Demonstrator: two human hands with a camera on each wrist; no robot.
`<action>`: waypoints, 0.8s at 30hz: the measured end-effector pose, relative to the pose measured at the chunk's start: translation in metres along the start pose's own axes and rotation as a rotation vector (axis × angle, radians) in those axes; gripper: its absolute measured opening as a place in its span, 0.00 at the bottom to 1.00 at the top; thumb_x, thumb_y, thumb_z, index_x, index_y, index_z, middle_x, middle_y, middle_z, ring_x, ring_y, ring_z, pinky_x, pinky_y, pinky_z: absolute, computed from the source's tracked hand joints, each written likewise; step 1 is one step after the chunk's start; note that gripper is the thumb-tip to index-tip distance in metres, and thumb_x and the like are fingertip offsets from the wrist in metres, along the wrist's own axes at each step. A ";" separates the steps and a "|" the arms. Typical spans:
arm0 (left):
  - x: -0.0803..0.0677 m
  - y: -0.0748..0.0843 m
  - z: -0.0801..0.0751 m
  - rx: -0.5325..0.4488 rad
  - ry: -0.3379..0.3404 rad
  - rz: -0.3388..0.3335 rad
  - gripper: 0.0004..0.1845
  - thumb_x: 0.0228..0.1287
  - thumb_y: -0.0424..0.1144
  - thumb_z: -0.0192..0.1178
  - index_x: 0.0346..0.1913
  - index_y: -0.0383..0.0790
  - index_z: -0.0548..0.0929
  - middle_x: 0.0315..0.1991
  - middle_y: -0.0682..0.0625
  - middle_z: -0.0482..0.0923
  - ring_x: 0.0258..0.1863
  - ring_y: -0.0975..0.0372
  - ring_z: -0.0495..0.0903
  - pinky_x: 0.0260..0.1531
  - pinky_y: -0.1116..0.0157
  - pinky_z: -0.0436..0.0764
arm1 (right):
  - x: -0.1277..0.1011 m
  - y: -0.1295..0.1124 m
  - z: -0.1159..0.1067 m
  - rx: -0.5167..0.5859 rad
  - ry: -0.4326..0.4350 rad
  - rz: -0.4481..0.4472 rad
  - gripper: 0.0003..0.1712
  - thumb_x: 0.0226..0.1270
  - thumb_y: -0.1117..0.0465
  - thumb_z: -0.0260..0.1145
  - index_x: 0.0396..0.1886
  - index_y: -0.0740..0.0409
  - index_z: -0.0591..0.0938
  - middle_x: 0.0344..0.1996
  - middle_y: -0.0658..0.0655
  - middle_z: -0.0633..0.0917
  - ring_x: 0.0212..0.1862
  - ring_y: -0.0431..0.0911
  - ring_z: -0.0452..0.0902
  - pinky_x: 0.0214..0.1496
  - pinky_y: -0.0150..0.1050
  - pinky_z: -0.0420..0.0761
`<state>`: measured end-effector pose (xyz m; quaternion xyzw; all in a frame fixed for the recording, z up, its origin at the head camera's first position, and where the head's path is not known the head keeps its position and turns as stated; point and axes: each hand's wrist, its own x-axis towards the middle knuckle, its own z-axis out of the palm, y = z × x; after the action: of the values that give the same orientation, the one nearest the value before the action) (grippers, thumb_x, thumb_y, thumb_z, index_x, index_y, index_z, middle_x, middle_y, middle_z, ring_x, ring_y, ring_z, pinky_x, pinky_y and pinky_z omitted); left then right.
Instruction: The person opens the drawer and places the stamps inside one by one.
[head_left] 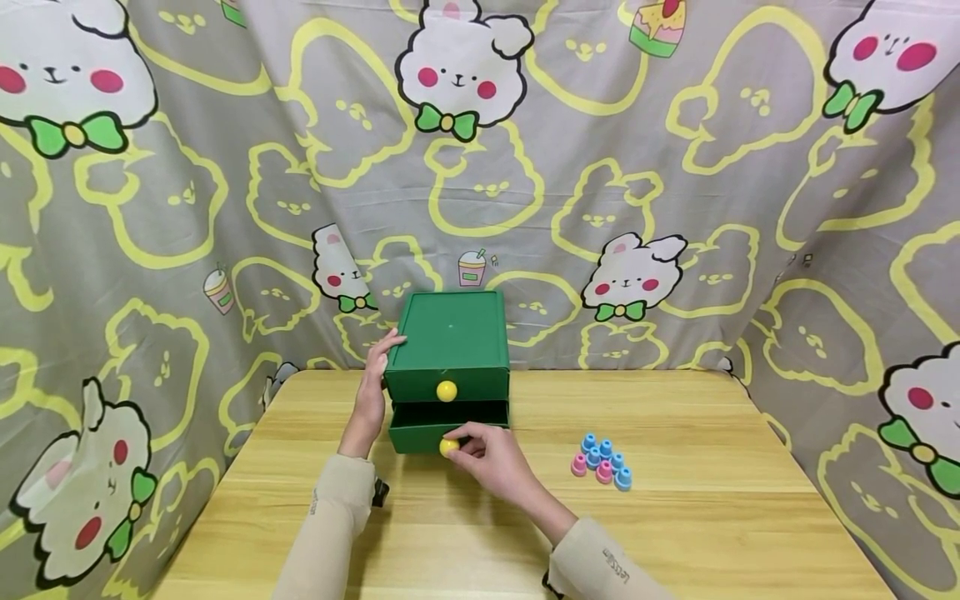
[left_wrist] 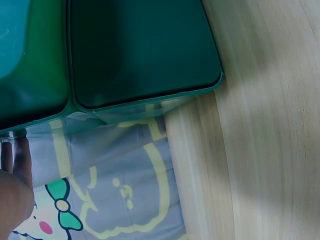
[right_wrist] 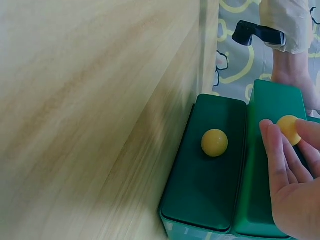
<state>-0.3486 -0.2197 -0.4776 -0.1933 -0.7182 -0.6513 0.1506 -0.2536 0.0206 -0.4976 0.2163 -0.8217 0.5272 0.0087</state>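
Backdrop: a grey fabric curtain [head_left: 480,200] printed with yellow outlines and white cartoon animals in green bow ties hangs behind and on both sides.
Tabletop: a pale, wood-grained surface [head_left: 712,517] stretches in front of the curtain.
Cabinet: a boxy, glossy green drawer unit [head_left: 453,333] stands on the tabletop near its back edge, slightly left of centre.
Sleeves: a person's two beige sleeves [head_left: 326,517] reach in from the near side; a black piece shows at the left cuff.
Drawers: a green drawer [head_left: 416,439] is pulled partway out, its inside in shadow. A closed drawer [head_left: 408,386] sits above it; the right wrist view shows another closed drawer [right_wrist: 200,185] below.
Left hand: it [head_left: 371,396] rests against the cabinet's left side, fingers extended, fingertips at the top edge, grasping nothing.
Right hand: it [head_left: 491,457] pinches the pulled-out drawer's round yellow knob [head_left: 449,448] between thumb and fingers.
Other knobs: matching yellow balls mark the upper [head_left: 447,391] and lower [right_wrist: 215,143] drawers.
Cups: five small blue cups [head_left: 593,457] and two pink ones [head_left: 603,472] cluster on the tabletop, right of the cabinet.
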 end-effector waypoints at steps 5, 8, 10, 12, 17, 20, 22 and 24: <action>0.000 -0.001 0.000 0.004 0.002 -0.001 0.27 0.84 0.45 0.30 0.73 0.38 0.70 0.83 0.50 0.54 0.82 0.51 0.48 0.72 0.37 0.51 | -0.002 -0.001 0.000 0.004 -0.013 0.015 0.10 0.69 0.59 0.73 0.48 0.47 0.90 0.36 0.48 0.90 0.33 0.35 0.84 0.35 0.31 0.83; 0.001 -0.001 0.000 0.013 0.004 0.001 0.27 0.84 0.47 0.32 0.73 0.40 0.71 0.82 0.51 0.55 0.81 0.51 0.50 0.71 0.37 0.53 | -0.003 -0.003 0.000 0.009 -0.019 0.024 0.10 0.70 0.59 0.72 0.49 0.48 0.90 0.35 0.48 0.90 0.33 0.35 0.84 0.35 0.31 0.83; 0.001 -0.001 0.000 0.012 0.006 0.002 0.27 0.83 0.47 0.33 0.72 0.41 0.72 0.82 0.51 0.55 0.81 0.51 0.50 0.70 0.37 0.54 | -0.004 -0.003 0.000 0.015 -0.023 0.027 0.10 0.70 0.59 0.72 0.49 0.48 0.90 0.35 0.48 0.91 0.33 0.35 0.85 0.35 0.31 0.83; 0.001 -0.001 0.000 0.009 0.007 0.004 0.27 0.84 0.47 0.33 0.72 0.41 0.72 0.82 0.51 0.55 0.81 0.51 0.50 0.70 0.38 0.54 | -0.005 -0.003 0.000 0.019 -0.025 0.027 0.10 0.70 0.60 0.72 0.49 0.48 0.90 0.35 0.48 0.91 0.33 0.35 0.85 0.36 0.31 0.83; 0.000 -0.002 -0.001 0.005 0.009 -0.007 0.27 0.84 0.44 0.30 0.73 0.39 0.71 0.83 0.49 0.54 0.81 0.50 0.49 0.70 0.38 0.53 | -0.008 -0.004 0.000 0.020 -0.030 0.024 0.10 0.69 0.59 0.73 0.48 0.47 0.90 0.34 0.48 0.91 0.33 0.36 0.85 0.35 0.31 0.83; 0.000 -0.001 -0.001 0.009 0.005 -0.021 0.27 0.84 0.43 0.29 0.74 0.37 0.70 0.83 0.48 0.52 0.82 0.49 0.47 0.71 0.36 0.52 | -0.009 -0.005 0.000 0.023 -0.034 0.021 0.10 0.69 0.59 0.73 0.49 0.47 0.90 0.35 0.48 0.91 0.34 0.36 0.85 0.35 0.31 0.83; 0.000 0.002 0.000 0.014 0.000 -0.028 0.27 0.84 0.42 0.29 0.74 0.36 0.69 0.84 0.46 0.51 0.82 0.48 0.46 0.71 0.35 0.51 | -0.010 -0.005 0.000 0.024 -0.037 0.018 0.10 0.69 0.59 0.73 0.49 0.47 0.90 0.35 0.48 0.91 0.34 0.36 0.85 0.35 0.31 0.83; -0.002 0.010 0.001 0.019 -0.007 -0.034 0.27 0.84 0.41 0.29 0.74 0.35 0.68 0.84 0.45 0.50 0.82 0.47 0.46 0.71 0.35 0.51 | -0.011 -0.006 0.001 0.026 -0.039 0.015 0.10 0.70 0.59 0.72 0.49 0.47 0.90 0.35 0.48 0.91 0.33 0.35 0.85 0.35 0.31 0.83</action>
<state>-0.3426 -0.2179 -0.4700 -0.1817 -0.7282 -0.6461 0.1388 -0.2411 0.0221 -0.4958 0.2204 -0.8165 0.5334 -0.0141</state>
